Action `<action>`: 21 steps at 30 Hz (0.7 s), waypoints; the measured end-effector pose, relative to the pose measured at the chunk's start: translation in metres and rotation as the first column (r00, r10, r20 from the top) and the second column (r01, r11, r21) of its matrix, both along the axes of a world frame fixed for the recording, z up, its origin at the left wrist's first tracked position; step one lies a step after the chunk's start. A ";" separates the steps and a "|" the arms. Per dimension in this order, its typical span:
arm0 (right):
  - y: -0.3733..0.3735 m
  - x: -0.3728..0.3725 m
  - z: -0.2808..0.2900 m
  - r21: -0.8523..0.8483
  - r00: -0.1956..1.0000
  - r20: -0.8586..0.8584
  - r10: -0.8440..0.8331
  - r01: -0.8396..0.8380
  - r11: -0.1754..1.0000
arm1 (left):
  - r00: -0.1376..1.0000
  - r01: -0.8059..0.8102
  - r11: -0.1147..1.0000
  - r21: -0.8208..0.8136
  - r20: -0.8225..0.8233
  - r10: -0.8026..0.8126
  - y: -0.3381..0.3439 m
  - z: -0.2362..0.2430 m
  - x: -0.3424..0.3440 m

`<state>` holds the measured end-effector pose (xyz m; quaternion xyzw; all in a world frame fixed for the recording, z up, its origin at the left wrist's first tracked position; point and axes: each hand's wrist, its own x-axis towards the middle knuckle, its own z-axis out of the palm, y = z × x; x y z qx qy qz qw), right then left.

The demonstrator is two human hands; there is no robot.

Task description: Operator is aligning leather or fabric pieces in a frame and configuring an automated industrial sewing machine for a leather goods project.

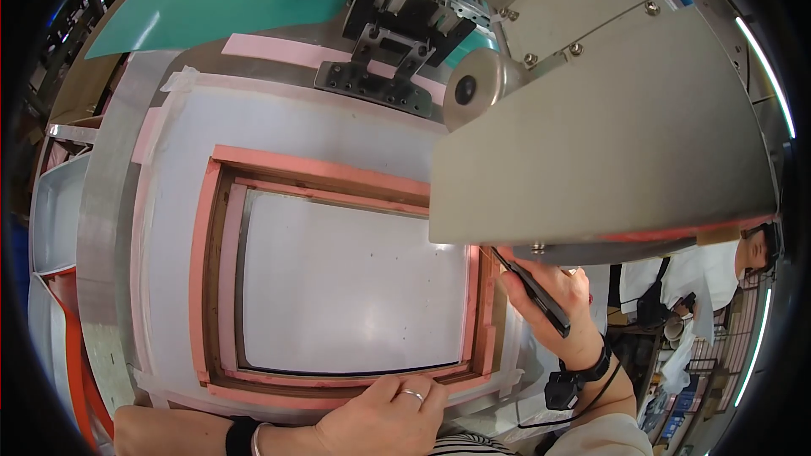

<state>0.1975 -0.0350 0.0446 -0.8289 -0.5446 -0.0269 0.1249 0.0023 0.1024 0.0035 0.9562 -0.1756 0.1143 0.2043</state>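
A pink-edged rectangular frame (pixel 203 270) lies on a white panel (pixel 304 118), nearer to the panel's near edge than to its far one. Inside the frame is a pale, glossy surface (pixel 355 287) with a few dark specks.

The left hand (pixel 384 418) rests at the frame's near edge, right of its middle. Its fingers are bent and close together, one wearing a silver ring (pixel 413 393); their tips are tucked out of sight, so I cannot tell whether they grip the edge.

The right hand (pixel 553 291) is just beyond the frame's right edge, clamped on a slim black tool (pixel 534 297) (some of the fingers are hidden under the machine's metal housing (pixel 600 160)). The tool slants, its upper end by the frame's right edge, below the housing. A black device (pixel 564 388) with a cable sits on that wrist.

Past the frame's far edge, a dark metal bracket (pixel 372 84) hangs over the panel, and a green sheet (pixel 245 0) lies behind it.
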 end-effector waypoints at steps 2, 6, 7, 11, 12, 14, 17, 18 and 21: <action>-0.001 -0.002 -0.005 0.020 0.997 -0.041 -0.059 0.060 0.998 | 1.000 0.000 1.000 0.001 0.008 0.000 0.000 -0.001 0.000; -0.007 0.000 -0.009 0.055 0.992 -0.080 -0.096 0.100 0.993 | 1.000 0.009 1.000 0.012 0.013 -0.009 0.000 -0.001 0.000; -0.008 0.000 -0.009 0.028 0.983 -0.126 -0.134 0.139 0.990 | 1.000 0.009 1.000 0.011 0.015 -0.010 0.001 0.000 0.000; -0.005 -0.004 -0.012 0.095 0.961 -0.229 -0.157 0.183 0.979 | 1.000 0.005 0.999 0.032 0.031 -0.006 0.000 0.000 -0.001; -0.003 -0.007 -0.013 0.133 0.932 -0.315 -0.177 0.228 0.964 | 0.999 0.006 0.999 0.034 0.034 -0.007 -0.001 0.000 -0.001; 0.001 -0.010 -0.013 0.166 0.897 -0.397 -0.193 0.277 0.946 | 1.000 0.010 0.999 0.033 0.028 -0.011 -0.001 0.000 -0.001; 0.004 -0.009 -0.012 0.208 0.916 -0.371 -0.151 0.241 0.948 | 1.000 0.019 1.000 0.025 0.019 -0.020 -0.001 -0.001 0.000; 0.006 -0.009 -0.010 0.168 0.981 -0.170 -0.090 0.119 0.979 | 1.000 0.023 1.000 0.018 0.014 -0.023 -0.002 -0.001 0.000; 0.012 -0.013 -0.007 0.129 0.999 0.020 -0.043 0.040 0.991 | 1.000 0.026 1.000 0.011 0.012 -0.026 -0.002 -0.002 -0.001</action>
